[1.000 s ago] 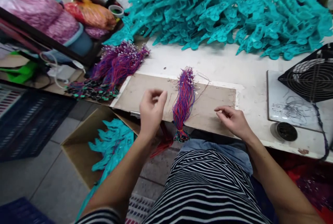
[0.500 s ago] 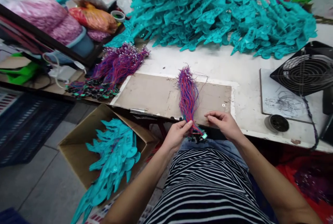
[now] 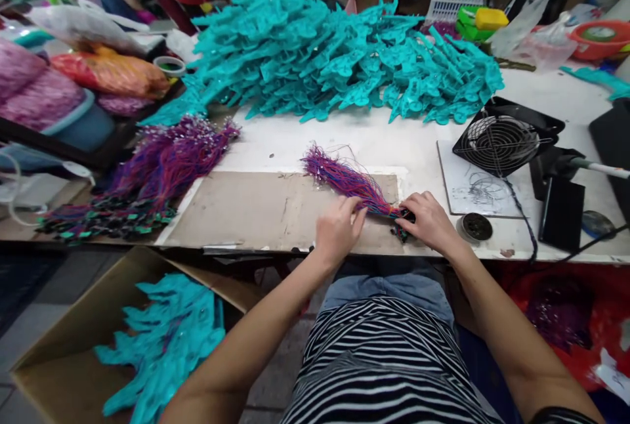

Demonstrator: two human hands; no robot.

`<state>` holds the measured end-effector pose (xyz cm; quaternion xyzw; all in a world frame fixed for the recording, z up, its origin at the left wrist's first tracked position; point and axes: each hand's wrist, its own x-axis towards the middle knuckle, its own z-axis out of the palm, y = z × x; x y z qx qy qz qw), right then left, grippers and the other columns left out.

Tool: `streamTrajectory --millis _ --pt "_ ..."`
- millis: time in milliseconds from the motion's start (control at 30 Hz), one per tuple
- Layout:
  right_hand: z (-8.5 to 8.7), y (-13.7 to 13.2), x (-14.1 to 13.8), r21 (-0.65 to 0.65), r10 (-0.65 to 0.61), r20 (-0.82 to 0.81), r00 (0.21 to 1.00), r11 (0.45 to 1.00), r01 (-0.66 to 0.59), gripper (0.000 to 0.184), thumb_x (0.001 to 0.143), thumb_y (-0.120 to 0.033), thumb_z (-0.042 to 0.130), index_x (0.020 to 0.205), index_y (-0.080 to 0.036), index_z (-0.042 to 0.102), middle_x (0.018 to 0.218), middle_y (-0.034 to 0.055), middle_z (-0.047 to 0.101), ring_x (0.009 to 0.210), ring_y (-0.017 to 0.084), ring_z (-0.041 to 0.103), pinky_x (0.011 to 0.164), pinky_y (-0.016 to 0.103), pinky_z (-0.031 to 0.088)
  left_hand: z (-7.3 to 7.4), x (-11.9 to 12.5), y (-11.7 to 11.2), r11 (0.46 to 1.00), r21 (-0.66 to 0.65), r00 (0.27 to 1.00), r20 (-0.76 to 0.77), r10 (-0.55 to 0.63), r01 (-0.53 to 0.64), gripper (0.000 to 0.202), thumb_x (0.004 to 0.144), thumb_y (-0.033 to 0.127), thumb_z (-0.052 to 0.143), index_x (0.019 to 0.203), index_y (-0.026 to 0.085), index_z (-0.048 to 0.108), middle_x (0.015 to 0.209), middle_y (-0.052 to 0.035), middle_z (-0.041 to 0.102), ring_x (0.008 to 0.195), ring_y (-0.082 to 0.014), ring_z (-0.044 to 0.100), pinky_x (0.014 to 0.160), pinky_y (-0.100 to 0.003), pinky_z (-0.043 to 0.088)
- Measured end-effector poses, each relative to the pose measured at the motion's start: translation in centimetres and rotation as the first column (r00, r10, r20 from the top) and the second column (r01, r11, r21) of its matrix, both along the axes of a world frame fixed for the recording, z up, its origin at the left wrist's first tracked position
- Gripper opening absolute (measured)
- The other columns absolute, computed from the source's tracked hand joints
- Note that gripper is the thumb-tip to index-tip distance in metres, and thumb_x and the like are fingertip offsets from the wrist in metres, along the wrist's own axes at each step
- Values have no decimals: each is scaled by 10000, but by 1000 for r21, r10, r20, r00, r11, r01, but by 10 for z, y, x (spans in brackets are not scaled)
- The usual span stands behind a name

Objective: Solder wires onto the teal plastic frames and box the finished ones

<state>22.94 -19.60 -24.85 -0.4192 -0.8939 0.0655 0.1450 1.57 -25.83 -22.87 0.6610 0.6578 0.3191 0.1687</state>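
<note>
A small bundle of red, blue and purple wires [image 3: 347,182] lies slantwise on a brown cardboard sheet [image 3: 256,207] at the table's near edge. My left hand [image 3: 337,231] has its fingers curled on the middle of the bundle. My right hand [image 3: 430,221] grips the bundle's near end, where small dark and green parts hang [image 3: 402,232]. The far end of the wires fans out loose toward the back left.
A large heap of teal plastic pieces [image 3: 339,56] covers the table's back. A bigger wire bundle [image 3: 152,174] lies at left. A black fan [image 3: 499,138], a round tin [image 3: 476,227] and a dark stand [image 3: 561,211] sit right. A cardboard box [image 3: 59,358] holds teal pieces below left. Other people stand beyond.
Both hands took hold of the small bundle and turned it from upright to slanting, its near end now at the right. The view tilted up.
</note>
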Motion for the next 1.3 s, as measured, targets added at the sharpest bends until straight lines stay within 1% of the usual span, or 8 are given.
streamTrajectory --millis 100,200,300,433,633,967,1167,1300 --pt "6 4 -4 -4 65 37 997 998 -65 164 854 -260 671 982 -161 696 948 102 657 897 259 502 800 374 450 9 7 20 944 162 948 -191 -256 288 341 879 301 632 1178 140 671 1224 -158 677 1236 -303 558 1103 -455 375" --pt "8 10 -2 0 80 62 995 997 -81 126 862 -210 641 962 -161 701 951 108 656 902 257 497 802 374 449 9 20 55 850 -136 809 -260 -527 509 232 880 305 632 1018 139 717 1090 -143 725 1133 -304 619 1110 -474 348" --pt "5 21 3 -21 82 12 997 996 -82 150 862 -220 645 989 -168 705 974 105 666 921 260 510 824 387 464 5 25 82 757 -367 726 -251 -640 541 187 852 327 651 847 150 711 933 -127 734 977 -304 658 1000 -437 412" --pt "8 38 5 33 46 -176 983 999 -41 250 862 -271 654 1095 -189 691 1068 115 675 1027 287 541 906 444 480 3 24 95 826 -384 839 -190 -509 414 97 803 257 649 807 162 667 844 -91 701 853 -265 640 804 -335 440" --pt "27 38 -6 173 -216 -554 804 915 365 266 975 -318 464 974 -200 703 954 108 690 936 251 606 889 420 480 7 29 115 888 -361 957 55 -284 285 79 803 229 624 763 170 590 690 11 586 692 -167 540 631 -259 367" --pt "15 52 -44 -78 -407 -169 898 914 399 244 939 -211 465 886 -162 699 953 142 681 924 253 618 820 352 460 10 43 130 908 -359 957 -105 -269 216 117 863 203 556 946 150 621 943 -102 713 886 -225 651 751 -291 456" --pt "13 64 -47 -199 -446 -299 844 894 402 193 837 -95 504 718 -175 633 864 135 672 866 241 616 807 346 453 8 46 126 904 -374 944 -165 -285 208 212 912 190 498 1084 105 587 1083 -220 704 1013 -314 664 850 -373 457" --pt "7 71 -47 -352 -480 -528 700 874 334 87 773 -186 541 713 -196 603 807 57 672 794 192 599 787 322 469 11 39 128 912 -355 971 -46 -235 204 182 902 170 493 1046 114 590 1065 -201 699 1008 -304 647 842 -365 445"
